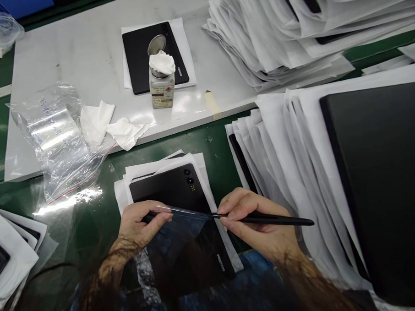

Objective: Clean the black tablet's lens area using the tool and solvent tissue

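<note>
My left hand (pixel 141 223) pinches the left end of a thin clear plastic film (pixel 184 212) between thumb and forefinger. In my right hand (pixel 256 219) is a pair of slim black tweezers (pixel 276 219), held nearly level, with the tips at the film's right end. Both hands are above a black tablet back panel (pixel 165 185) with two round camera rings near its upper corner. White paper sheets (pixel 121 195) lie beneath that panel, with another dark edge showing between them. My hair blurs the lower part of the view.
A bottle (pixel 162 91) with a raised metal lid and white wipe stands before another black panel (pixel 139 56). Crumpled wipes (pixel 126 131) and a clear plastic bag (pixel 57 126) lie at left. Paper-interleaved panels (pixel 284 131) crowd the right; more panels (pixel 14 239) sit lower left.
</note>
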`<action>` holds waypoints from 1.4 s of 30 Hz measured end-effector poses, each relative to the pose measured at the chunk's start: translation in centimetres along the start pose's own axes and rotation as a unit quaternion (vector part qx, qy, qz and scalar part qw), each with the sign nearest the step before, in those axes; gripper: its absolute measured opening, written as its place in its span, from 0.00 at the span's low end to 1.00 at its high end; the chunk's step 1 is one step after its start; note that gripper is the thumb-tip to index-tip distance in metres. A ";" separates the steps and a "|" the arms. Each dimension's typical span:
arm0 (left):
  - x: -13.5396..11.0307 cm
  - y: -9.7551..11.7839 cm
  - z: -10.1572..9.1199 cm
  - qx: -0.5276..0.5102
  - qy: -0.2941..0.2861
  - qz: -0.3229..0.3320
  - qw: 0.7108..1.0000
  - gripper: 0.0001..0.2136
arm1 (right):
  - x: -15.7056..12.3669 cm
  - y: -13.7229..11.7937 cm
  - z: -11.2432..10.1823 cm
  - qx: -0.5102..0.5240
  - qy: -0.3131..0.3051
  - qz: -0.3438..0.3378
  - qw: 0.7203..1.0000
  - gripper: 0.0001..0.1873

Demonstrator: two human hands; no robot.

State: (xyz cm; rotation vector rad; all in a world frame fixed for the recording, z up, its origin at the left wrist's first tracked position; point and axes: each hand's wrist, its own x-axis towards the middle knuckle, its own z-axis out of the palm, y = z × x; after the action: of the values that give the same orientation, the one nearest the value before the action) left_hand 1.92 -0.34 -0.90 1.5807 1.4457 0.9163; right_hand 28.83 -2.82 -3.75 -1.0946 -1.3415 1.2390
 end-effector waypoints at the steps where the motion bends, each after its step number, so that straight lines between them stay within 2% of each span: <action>1: 0.0 0.0 0.0 -0.001 0.001 0.000 1.000 0.05 | 0.0 0.0 0.0 0.002 0.000 -0.004 1.000 0.12; 19: 0.0 -0.1 0.0 0.002 0.003 -0.003 1.000 0.04 | 0.0 0.0 0.2 0.009 -0.001 -0.019 1.000 0.12; 27: 0.0 0.0 0.1 0.003 0.006 -0.009 1.000 0.05 | -0.1 0.1 0.3 0.008 0.005 -0.002 1.000 0.13; 34: 0.0 0.2 0.0 -0.013 -0.006 -0.023 1.000 0.06 | -0.7 -0.4 0.6 0.022 -0.006 -0.056 0.998 0.13; 37: 0.0 0.1 0.0 -0.018 -0.011 -0.029 0.999 0.05 | -1.0 -0.6 0.7 0.048 -0.024 -0.052 0.997 0.12; 39: 0.0 0.1 0.1 -0.018 -0.012 -0.032 0.999 0.05 | -0.7 -0.2 1.1 0.092 0.007 -0.029 0.995 0.11; 42: 0.0 0.0 0.2 -0.011 -0.016 -0.029 0.999 0.05 | 0.8 1.6 2.1 0.177 0.105 0.025 0.978 0.14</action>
State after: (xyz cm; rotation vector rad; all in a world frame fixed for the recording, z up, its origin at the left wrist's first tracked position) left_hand 2.08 -0.40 -0.97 1.5223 1.4474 0.8672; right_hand 26.63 -2.15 -5.29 -0.9772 -0.8964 1.2994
